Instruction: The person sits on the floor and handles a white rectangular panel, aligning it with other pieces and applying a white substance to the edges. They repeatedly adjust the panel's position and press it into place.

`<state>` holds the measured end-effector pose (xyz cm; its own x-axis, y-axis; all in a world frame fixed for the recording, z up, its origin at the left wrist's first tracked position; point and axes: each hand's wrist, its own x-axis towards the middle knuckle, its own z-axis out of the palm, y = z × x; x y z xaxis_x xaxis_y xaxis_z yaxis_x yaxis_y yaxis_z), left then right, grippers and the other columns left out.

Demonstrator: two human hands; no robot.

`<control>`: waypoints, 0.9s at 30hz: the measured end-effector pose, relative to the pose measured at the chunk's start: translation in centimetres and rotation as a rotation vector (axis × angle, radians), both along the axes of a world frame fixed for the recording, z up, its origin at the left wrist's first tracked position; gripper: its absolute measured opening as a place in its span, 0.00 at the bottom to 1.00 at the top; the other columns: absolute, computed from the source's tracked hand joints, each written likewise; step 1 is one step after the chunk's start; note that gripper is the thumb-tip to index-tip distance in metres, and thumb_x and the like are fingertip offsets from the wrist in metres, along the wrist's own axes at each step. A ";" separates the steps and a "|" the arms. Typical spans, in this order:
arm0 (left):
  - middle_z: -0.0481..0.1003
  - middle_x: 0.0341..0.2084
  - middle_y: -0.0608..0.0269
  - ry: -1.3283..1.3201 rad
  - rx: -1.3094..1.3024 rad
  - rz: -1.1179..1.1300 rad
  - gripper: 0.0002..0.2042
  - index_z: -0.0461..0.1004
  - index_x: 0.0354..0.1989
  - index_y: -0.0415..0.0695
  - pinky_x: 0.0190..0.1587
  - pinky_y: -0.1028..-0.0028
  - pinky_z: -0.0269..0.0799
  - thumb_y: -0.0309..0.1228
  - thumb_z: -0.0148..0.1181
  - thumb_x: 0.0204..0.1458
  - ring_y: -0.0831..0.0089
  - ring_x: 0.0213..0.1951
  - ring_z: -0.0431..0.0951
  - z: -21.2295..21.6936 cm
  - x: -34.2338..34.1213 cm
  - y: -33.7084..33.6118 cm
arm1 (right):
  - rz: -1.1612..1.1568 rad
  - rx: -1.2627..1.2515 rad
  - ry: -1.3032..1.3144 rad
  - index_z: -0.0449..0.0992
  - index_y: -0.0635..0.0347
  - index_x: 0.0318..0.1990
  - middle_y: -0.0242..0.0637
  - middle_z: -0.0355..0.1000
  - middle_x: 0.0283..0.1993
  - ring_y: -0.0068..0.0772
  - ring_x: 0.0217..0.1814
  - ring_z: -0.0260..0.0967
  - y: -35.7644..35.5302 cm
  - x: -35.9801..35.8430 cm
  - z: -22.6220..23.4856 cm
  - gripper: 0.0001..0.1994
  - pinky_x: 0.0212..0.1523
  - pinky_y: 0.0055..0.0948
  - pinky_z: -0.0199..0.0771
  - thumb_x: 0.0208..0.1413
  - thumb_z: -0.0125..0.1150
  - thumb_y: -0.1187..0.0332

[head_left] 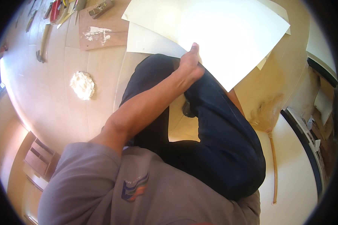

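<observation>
Fingers (193, 50) gripping one of two sheets (229, 33)

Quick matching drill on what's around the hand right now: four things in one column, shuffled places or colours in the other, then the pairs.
1. left hand
2. white lump
3. hammer
4. broom

A. lies at the far left of the floor
B. grips the edge of the large pale sheet
C. sits on the floor left of the knee
D. lies right of the dark trouser leg

Pairs: 1-B, 2-C, 3-A, 4-D
</observation>
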<state>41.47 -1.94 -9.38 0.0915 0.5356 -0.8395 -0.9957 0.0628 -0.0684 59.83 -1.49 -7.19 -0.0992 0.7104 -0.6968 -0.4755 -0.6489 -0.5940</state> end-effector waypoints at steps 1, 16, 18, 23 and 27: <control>0.67 0.61 0.49 0.001 0.016 -0.019 0.21 0.60 0.64 0.34 0.66 0.56 0.68 0.38 0.39 0.72 0.56 0.61 0.70 0.2 0.1 0.0 | 0.016 -0.015 -0.028 0.72 0.55 0.60 0.35 0.72 0.61 0.37 0.68 0.63 -0.4 -0.3 0.1 0.20 0.66 0.45 0.64 0.69 0.49 0.55; 0.65 0.62 0.51 0.075 -0.048 0.016 0.21 0.57 0.65 0.34 0.67 0.56 0.66 0.37 0.35 0.73 0.56 0.63 0.69 0.3 0.3 0.6 | 0.274 -0.001 -0.223 0.73 0.52 0.60 0.33 0.70 0.64 0.39 0.70 0.61 -2.4 -2.2 1.3 0.19 0.67 0.49 0.62 0.66 0.51 0.56; 0.65 0.62 0.51 0.065 -0.018 -0.002 0.21 0.57 0.66 0.34 0.67 0.56 0.65 0.37 0.35 0.73 0.56 0.63 0.69 1.1 0.7 0.9 | 0.298 0.017 -0.264 0.73 0.52 0.60 0.33 0.69 0.64 0.39 0.70 0.61 -2.1 -2.1 1.7 0.19 0.67 0.50 0.61 0.65 0.52 0.56; 0.65 0.63 0.49 0.086 0.006 0.027 0.22 0.57 0.66 0.33 0.68 0.57 0.65 0.37 0.33 0.73 0.56 0.63 0.68 1.4 0.4 0.7 | 0.404 0.067 -0.321 0.73 0.51 0.60 0.33 0.69 0.65 0.40 0.71 0.60 -2.1 -2.4 1.4 0.20 0.67 0.51 0.61 0.64 0.52 0.56; 0.65 0.63 0.48 0.098 0.020 0.032 0.22 0.57 0.65 0.32 0.68 0.57 0.65 0.37 0.32 0.73 0.55 0.63 0.68 0.7 0.1 0.6 | 0.501 0.113 -0.389 0.73 0.50 0.60 0.32 0.68 0.65 0.40 0.71 0.60 -1.9 -2.5 2.0 0.20 0.67 0.53 0.60 0.64 0.53 0.57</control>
